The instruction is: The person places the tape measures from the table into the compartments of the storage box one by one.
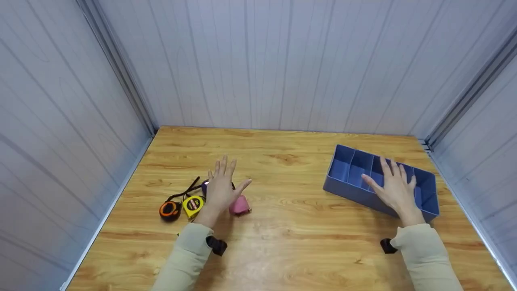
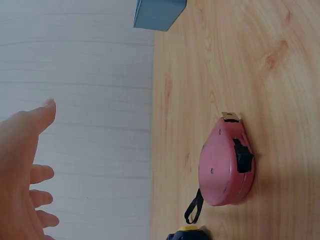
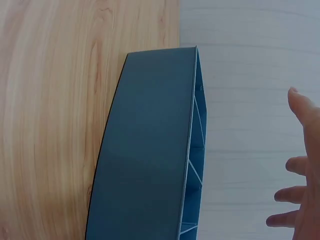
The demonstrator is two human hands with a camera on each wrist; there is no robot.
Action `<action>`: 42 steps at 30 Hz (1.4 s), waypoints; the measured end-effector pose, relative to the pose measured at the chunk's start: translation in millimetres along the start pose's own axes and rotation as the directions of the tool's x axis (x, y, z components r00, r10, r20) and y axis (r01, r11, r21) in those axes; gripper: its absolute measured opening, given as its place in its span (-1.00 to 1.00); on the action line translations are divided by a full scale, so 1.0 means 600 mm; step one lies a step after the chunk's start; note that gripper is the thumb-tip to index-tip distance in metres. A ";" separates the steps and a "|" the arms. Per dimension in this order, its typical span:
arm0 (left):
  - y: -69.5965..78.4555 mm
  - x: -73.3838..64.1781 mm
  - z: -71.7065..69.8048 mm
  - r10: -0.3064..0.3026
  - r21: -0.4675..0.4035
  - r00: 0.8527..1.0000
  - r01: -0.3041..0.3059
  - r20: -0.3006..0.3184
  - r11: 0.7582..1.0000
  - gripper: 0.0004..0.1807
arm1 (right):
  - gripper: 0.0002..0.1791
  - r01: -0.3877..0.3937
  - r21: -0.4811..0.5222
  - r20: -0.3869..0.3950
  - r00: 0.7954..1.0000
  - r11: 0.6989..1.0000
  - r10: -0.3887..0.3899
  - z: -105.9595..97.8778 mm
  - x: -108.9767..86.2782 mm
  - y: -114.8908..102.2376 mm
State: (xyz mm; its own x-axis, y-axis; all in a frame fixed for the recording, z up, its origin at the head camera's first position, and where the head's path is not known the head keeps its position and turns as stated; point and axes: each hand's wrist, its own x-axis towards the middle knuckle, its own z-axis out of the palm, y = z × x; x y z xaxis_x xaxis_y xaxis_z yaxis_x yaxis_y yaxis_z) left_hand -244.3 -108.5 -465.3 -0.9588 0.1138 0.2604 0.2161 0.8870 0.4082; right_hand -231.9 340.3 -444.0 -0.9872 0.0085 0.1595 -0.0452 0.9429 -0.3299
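My left hand [image 1: 221, 190], fingers spread and holding nothing, hovers over a group of tape measures. A pink tape measure [image 1: 240, 205] lies just right of that hand; its black lock button faces up the table in the left wrist view. A yellow tape measure [image 1: 193, 206] and an orange-and-black tape measure [image 1: 170, 210] lie to the left. A dark purple tape measure [image 1: 204, 186] is partly hidden behind the hand. My right hand [image 1: 397, 190], also spread and holding nothing, is above a blue divided box [image 1: 359, 196], hiding some of its compartments.
The wooden table [image 1: 291, 242] is bounded by a pale panel wall [image 1: 266, 68] at the back and walls on both sides. Black straps [image 1: 183, 192] trail among the tape measures. The box stands at an angle near the right wall.
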 end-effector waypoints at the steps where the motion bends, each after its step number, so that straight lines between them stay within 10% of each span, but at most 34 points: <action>1: 0.000 -0.002 0.001 -0.001 -0.003 1.000 0.001 -0.003 1.000 -0.13 | -0.04 -0.005 0.002 -0.002 1.000 1.000 0.005 0.000 -0.002 0.003; 24: -0.001 -0.038 0.047 0.020 -0.094 0.991 -0.033 -0.134 0.995 -0.20 | -0.09 -0.086 0.103 -0.167 0.981 0.991 0.103 0.000 -0.029 0.070; 42: -0.018 -0.056 0.093 -0.005 -0.169 0.992 -0.016 -0.128 0.986 -0.24 | -0.17 -0.225 0.293 -0.251 0.920 0.929 0.302 0.006 -0.033 0.122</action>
State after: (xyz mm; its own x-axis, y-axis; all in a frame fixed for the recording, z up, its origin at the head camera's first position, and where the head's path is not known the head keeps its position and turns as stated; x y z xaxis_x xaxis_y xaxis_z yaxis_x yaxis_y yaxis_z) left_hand -224.6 -96.7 -527.1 -0.9283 0.0506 0.3684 0.2599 0.7968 0.5455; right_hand -216.4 407.6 -474.7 -0.8830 0.3763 0.2805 0.1357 0.7768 -0.6149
